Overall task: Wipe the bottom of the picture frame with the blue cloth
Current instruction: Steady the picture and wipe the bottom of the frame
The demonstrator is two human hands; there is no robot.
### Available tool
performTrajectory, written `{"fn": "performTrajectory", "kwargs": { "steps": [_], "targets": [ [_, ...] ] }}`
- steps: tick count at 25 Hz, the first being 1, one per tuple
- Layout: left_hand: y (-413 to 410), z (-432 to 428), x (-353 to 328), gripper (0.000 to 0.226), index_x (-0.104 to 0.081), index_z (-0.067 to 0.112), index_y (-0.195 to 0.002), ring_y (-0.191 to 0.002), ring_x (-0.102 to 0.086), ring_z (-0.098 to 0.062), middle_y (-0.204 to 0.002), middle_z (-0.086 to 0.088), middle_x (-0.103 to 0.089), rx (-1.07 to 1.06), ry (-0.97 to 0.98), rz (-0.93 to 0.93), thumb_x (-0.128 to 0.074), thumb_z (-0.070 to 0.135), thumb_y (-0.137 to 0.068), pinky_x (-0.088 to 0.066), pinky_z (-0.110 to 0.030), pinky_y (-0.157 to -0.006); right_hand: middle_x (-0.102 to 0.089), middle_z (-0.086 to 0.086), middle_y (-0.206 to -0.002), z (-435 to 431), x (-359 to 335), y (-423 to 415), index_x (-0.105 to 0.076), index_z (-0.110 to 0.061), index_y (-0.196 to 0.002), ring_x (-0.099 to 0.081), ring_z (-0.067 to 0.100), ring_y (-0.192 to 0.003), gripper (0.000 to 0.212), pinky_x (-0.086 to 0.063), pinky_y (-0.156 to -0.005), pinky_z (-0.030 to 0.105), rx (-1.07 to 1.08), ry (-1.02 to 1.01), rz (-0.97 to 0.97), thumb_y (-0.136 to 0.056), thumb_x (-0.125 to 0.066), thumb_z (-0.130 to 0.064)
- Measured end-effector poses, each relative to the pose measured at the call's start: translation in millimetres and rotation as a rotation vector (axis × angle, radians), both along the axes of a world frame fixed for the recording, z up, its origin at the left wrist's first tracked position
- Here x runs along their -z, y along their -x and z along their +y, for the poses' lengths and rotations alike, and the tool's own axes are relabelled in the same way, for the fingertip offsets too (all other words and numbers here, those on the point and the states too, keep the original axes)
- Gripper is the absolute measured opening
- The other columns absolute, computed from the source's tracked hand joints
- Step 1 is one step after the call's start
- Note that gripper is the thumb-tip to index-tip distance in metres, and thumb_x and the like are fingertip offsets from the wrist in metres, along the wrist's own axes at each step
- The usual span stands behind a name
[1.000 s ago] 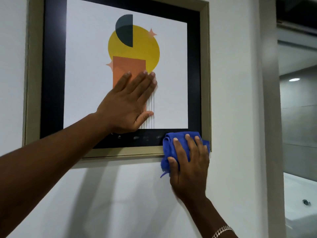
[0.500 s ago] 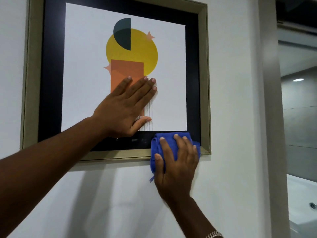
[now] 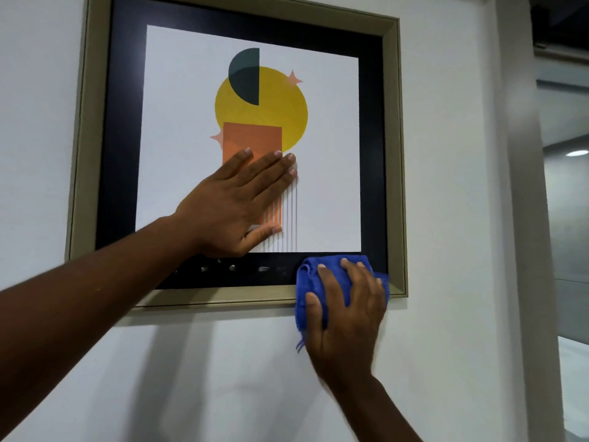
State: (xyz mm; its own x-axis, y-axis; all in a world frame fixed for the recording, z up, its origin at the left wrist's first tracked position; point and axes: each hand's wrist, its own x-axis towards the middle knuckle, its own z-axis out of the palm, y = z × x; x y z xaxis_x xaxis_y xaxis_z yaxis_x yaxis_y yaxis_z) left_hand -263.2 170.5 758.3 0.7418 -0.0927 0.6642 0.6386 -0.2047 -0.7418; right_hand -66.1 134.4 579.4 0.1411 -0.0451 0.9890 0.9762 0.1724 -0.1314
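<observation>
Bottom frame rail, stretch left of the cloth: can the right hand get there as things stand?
Probably yes. The right hand presses the blue cloth on the bottom rail near the right corner. Leftward, the rail is bare until the left forearm crosses over its far-left end.

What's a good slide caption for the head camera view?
Left hand braces the artwork while the right hand presses a blue cloth against the picture frame at its bottom right.
</observation>
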Motion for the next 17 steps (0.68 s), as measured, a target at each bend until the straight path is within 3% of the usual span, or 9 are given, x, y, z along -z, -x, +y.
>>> {"fn": "performTrajectory", "kwargs": {
  "steps": [2, 5, 9, 13, 17],
  "targets": [
    [3, 0, -5, 0.077, -0.012, 0.011, -0.154, -0.152, -0.010, -0.025, -0.164, -0.010, -0.013, 0.003, -0.013, 0.025, -0.022, 0.059, -0.095, -0.017, -0.052, -0.122, -0.045, 0.012, -0.143, 2, 0, 23, -0.049, -0.024, -0.136, -0.035, 0.033, -0.137, 0.046, -0.025, -0.114, 0.052, 0.013, 0.037, 0.021, -0.099, -0.033, -0.047],
    [7, 2, -8, 0.078, -0.010, 0.010, -0.154, -0.152, -0.011, -0.026, -0.164, -0.011, -0.013, 0.007, -0.026, 0.053, -0.022, 0.060, -0.095, -0.018, -0.052, -0.122, -0.046, 0.011, -0.145, -4, 11, 5, -0.047, -0.024, -0.137, -0.034, 0.031, -0.139, 0.047, -0.023, -0.116, 0.048, 0.023, 0.069, -0.173, -0.098, -0.036, -0.048],
    [12, 3, -13, 0.080, -0.009, 0.009, -0.154, -0.152, -0.010, -0.027, -0.164, -0.012, -0.012, -0.002, -0.023, 0.037, -0.018, 0.062, -0.094, -0.017, -0.052, -0.122, -0.051, 0.016, -0.138, 0, -7, 31, -0.050, -0.021, -0.130, -0.041, 0.037, -0.133, 0.041, -0.031, -0.111, 0.055, 0.044, 0.017, 0.120, -0.098, -0.037, -0.043],
    [20, 4, -11, 0.078, -0.010, 0.009, -0.153, -0.152, -0.010, -0.028, -0.164, -0.012, -0.012, 0.010, -0.013, 0.060, -0.020, 0.060, -0.095, -0.017, -0.052, -0.122, -0.050, 0.015, -0.141, 3, 7, 50, -0.051, -0.020, -0.131, -0.037, 0.034, -0.135, 0.044, -0.031, -0.110, 0.057, 0.043, 0.023, -0.034, -0.098, -0.037, -0.046],
    [35, 7, -10, 0.078, -0.007, 0.011, -0.154, -0.152, -0.006, -0.027, -0.165, -0.012, -0.009, 0.005, -0.016, 0.053, -0.018, 0.060, -0.095, -0.014, -0.052, -0.123, -0.054, 0.014, -0.135, 3, -12, 74, -0.057, -0.018, -0.121, -0.042, 0.035, -0.131, 0.038, -0.033, -0.108, 0.058, -0.039, -0.033, 0.241, -0.094, -0.045, -0.043]
  ]
}}
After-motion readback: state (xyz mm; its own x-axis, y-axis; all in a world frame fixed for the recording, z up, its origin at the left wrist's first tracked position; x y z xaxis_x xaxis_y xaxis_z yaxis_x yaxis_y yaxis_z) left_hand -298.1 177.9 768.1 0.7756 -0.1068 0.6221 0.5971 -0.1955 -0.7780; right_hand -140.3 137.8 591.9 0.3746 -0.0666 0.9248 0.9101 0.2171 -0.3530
